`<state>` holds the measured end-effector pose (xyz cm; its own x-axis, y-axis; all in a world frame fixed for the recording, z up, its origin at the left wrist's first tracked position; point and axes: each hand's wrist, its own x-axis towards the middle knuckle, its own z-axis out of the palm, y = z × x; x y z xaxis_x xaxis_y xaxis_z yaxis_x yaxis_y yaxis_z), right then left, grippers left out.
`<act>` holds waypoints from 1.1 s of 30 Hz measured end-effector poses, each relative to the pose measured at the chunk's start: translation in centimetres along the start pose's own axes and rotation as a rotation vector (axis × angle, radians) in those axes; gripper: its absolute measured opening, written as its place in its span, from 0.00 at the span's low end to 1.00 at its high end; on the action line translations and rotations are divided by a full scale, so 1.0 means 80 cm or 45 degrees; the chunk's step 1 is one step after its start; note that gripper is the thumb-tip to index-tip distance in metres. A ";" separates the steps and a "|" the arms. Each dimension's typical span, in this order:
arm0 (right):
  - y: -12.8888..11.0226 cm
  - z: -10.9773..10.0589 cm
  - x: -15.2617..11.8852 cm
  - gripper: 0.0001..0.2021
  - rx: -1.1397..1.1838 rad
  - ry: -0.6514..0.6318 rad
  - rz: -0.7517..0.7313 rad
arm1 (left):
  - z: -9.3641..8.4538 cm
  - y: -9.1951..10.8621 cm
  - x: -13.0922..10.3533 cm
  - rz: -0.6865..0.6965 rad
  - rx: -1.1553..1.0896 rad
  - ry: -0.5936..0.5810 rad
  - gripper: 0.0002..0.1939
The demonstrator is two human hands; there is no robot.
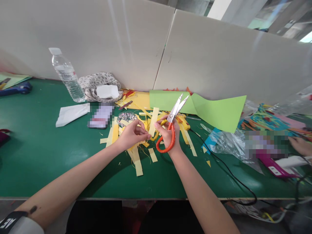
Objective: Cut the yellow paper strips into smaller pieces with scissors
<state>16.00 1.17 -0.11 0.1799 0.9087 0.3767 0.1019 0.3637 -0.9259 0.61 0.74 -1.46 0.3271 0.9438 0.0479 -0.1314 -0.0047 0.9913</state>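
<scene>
My right hand holds red-handled scissors, their blades pointing up and slightly apart. A pale yellow paper strip stands upright at the same hand's fingertips. Just left of it, my left hand has thumb and fingers pinched together; whatever lies between them is too small to make out. Yellow strips and scraps are spread on the green table under and around both hands. Behind my left hand sits a round clear dish of small dark and light pieces.
A water bottle, a spotted cloth pouch and a phone are at the back left. Green paper leans along the partition. Rightward are plastic wrap, a black cable, a magenta tool and another person's hand.
</scene>
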 end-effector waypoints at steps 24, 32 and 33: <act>0.003 0.000 -0.003 0.12 -0.036 -0.045 -0.039 | 0.001 -0.001 -0.002 -0.041 -0.063 -0.087 0.19; 0.001 0.001 -0.005 0.12 -0.030 -0.093 -0.062 | 0.000 -0.003 -0.003 -0.032 -0.065 -0.143 0.19; 0.000 0.000 -0.005 0.12 -0.020 -0.095 -0.063 | 0.001 -0.001 -0.003 -0.034 -0.061 -0.131 0.19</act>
<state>15.90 0.82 -0.28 0.1009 0.9028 0.4181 0.1239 0.4055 -0.9056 0.61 0.49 -1.57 0.4252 0.9044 0.0362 -0.1652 0.0382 0.9855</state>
